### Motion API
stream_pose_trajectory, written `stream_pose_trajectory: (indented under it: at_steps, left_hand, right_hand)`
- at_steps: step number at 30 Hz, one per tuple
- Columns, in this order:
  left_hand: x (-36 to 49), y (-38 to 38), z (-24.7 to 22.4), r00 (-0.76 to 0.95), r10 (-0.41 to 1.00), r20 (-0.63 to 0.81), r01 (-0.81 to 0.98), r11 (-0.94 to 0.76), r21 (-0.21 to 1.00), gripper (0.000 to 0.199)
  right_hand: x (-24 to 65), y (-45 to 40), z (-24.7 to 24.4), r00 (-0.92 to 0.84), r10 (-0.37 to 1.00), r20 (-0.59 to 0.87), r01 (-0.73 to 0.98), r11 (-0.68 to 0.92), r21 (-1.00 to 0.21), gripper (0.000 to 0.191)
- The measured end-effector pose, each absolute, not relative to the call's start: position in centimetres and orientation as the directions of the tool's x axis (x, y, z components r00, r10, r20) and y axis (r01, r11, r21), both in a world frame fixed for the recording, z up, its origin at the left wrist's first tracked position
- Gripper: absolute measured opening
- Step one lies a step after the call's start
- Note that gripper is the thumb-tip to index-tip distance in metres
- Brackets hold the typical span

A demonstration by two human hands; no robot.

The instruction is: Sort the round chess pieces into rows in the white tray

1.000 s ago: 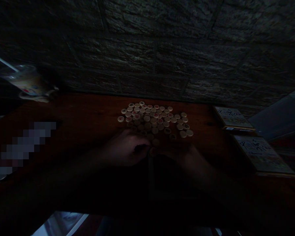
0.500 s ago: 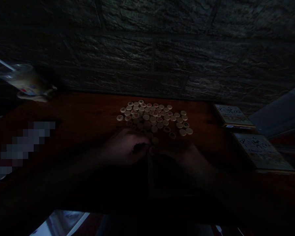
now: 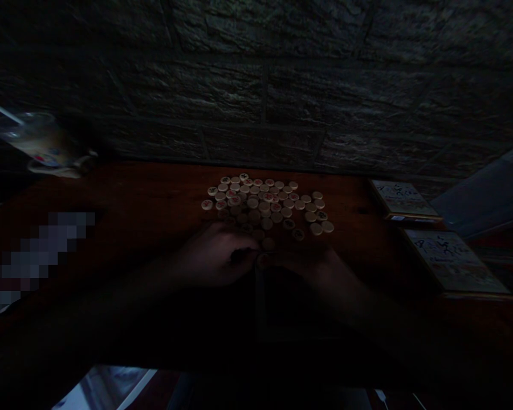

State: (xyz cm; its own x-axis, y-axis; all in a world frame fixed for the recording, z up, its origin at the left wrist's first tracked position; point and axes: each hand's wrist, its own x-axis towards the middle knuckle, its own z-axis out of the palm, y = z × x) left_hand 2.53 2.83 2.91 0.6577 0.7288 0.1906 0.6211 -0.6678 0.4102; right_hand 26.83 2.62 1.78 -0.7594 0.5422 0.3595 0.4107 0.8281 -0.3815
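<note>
Discs (image 3: 252, 203) are seen in the head view, spread in a loose cluster on the worktop (image 3: 154, 188), between the hands and the stone wall (image 3: 222, 91). Red or dark characters are shown on some, while plain tops are shown on many others; no even rows or stacks are formed, so the sorting of faces, as far as can be judged, is not completed. The left hand (image 3: 216, 253) is held at the cluster's near edge, its thumb and forefinger curled into a ring whose tips are brought almost together; whether anything is pinched in that grip cannot be told. The right hand (image 3: 327, 276) is held opposite, its fingers stretched toward the left fingertips; its grip is lost in shadow, and neither its spread nor any hold can be told. Between the fingertips a pale round piece (image 3: 264, 260) is faintly seen, apparently one more disc, just beside the nearest loose ones. Two flat boxes, an upper box (image 3: 404, 199) and a lower box (image 3: 457, 259), are laid to the right, printed tops up, untouched by either hand.
</note>
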Motion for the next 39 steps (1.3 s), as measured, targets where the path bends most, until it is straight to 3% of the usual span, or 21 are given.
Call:
stream_pose_trajectory:
  at_steps: [11,34,39]
  left_hand:
    - [2.54,2.97,2.85,0.662,0.722,0.202,0.621,-0.679,0.392,0.019]
    - [2.47,2.82,3.01,0.652,0.729,0.210,0.624,-0.673,0.398,0.019]
    - [2.47,2.83,2.97,0.652,0.728,0.212,0.625,-0.674,0.393,0.019]
  right_hand:
    - [26.79,2.62,1.92,-0.764,0.522,0.379,0.410,0.847,-0.339,0.036]
    - [26.97,2.54,2.43,-0.754,0.582,0.304,0.452,0.796,-0.402,0.042]
    - [26.87,2.55,2.37,-0.751,0.575,0.324,0.426,0.798,-0.427,0.036]
